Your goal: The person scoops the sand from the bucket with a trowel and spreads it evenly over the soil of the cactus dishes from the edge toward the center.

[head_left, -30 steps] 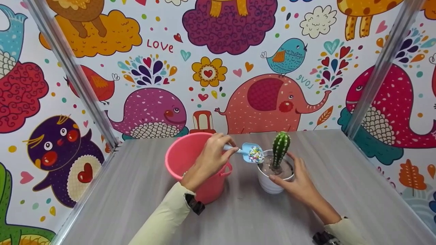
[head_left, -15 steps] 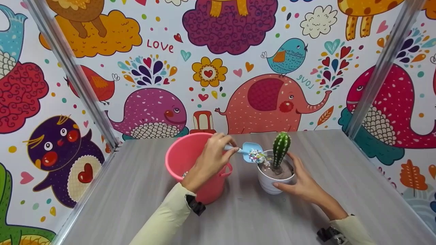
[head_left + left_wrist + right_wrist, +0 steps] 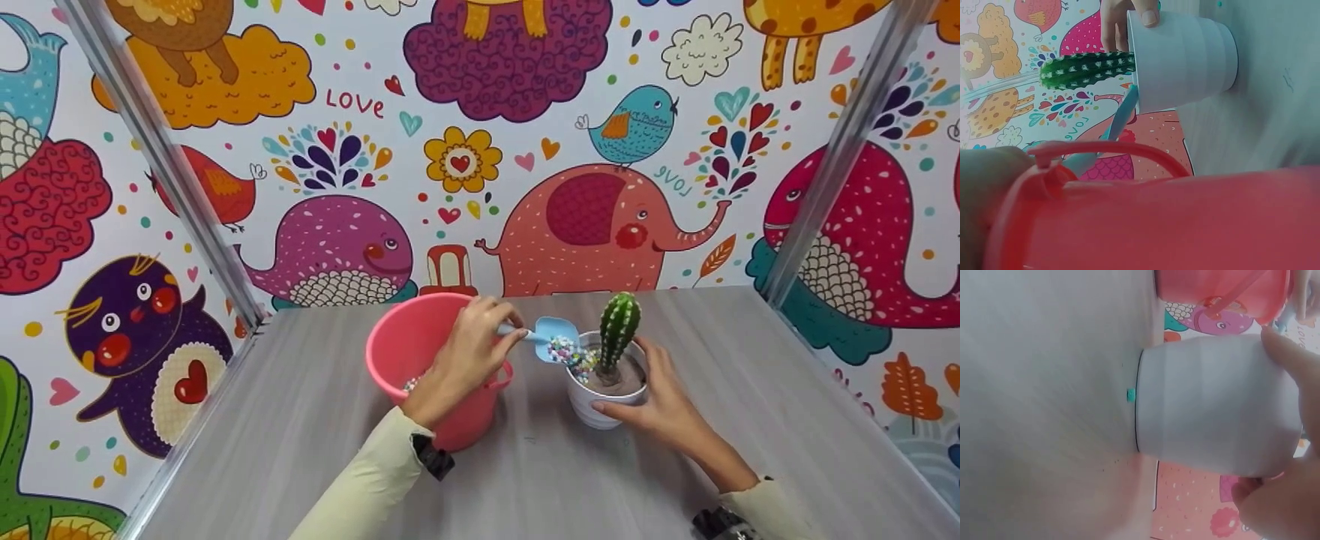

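A small light-blue scoop [image 3: 551, 330] carries multicoloured pebbles [image 3: 561, 351]; my left hand [image 3: 466, 358] pinches its handle above the pink bucket's right side. The scoop's tip is at the left rim of a white ridged flowerpot [image 3: 594, 411]. A green cactus [image 3: 621, 322] stands upright in the pot's brown soil [image 3: 628, 381], with coloured pebbles lying on the soil's left part. My right hand [image 3: 667, 401] holds the pot from the right, thumb in front and fingers behind. In the right wrist view that thumb and fingers lie against the pot [image 3: 1213, 405].
The pink bucket [image 3: 465, 429] stands on the grey wooden table [image 3: 525, 487] left of the pot, more pebbles visible inside. Its handle [image 3: 1112, 147] shows in the left wrist view. Behind the table rises a cartoon-printed wall [image 3: 457, 90] with metal posts [image 3: 825, 165] at both sides.
Pebbles have slid off the scoop into the pot's left side, and fewer remain on the scoop. The right thumb has shifted slightly down the pot. Both hands otherwise stay nearly in place.
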`<state>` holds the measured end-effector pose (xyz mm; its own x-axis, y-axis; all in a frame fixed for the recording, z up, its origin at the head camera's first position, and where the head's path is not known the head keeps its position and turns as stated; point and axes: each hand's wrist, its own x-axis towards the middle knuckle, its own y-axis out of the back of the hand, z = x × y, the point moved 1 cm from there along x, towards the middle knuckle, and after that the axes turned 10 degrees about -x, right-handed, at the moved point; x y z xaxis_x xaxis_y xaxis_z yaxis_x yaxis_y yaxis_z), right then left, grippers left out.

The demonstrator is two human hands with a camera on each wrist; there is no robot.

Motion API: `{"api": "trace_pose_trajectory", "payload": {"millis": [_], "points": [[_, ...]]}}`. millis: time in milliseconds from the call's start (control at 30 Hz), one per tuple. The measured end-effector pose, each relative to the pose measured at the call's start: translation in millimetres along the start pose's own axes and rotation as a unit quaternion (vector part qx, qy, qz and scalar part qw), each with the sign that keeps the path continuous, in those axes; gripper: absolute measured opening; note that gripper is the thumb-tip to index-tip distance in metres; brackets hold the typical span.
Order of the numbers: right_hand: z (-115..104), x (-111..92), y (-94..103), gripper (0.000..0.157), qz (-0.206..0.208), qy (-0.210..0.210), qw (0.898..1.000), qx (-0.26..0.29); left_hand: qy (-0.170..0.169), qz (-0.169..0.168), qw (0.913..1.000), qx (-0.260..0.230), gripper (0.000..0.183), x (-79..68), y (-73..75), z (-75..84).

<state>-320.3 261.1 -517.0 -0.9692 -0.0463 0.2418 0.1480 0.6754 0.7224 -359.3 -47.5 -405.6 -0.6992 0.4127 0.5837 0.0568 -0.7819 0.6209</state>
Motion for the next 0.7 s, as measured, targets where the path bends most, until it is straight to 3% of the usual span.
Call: {"api": "trace_pose_trajectory", "payload": {"millis": [200,500,700], "points": [[-0.4,-2.1,-0.2,0.128,0.009,0.015,1.0,-0.007,-0.004,0.003,0.9999,0.016,0.014,-1.2,-2.3,1.9],[1.3,-2.1,7.5,0.128,-0.044,0.019,0.999,-0.003,-0.011,0.01,0.9992,0.038,0.015,0.8,-3.5,3.6],[1.2,-2.2,7.5,0.128,-0.043,0.016,0.999,0.001,-0.012,0.02,0.9986,0.048,0.014,4.1,-6.1,4.4]]}}
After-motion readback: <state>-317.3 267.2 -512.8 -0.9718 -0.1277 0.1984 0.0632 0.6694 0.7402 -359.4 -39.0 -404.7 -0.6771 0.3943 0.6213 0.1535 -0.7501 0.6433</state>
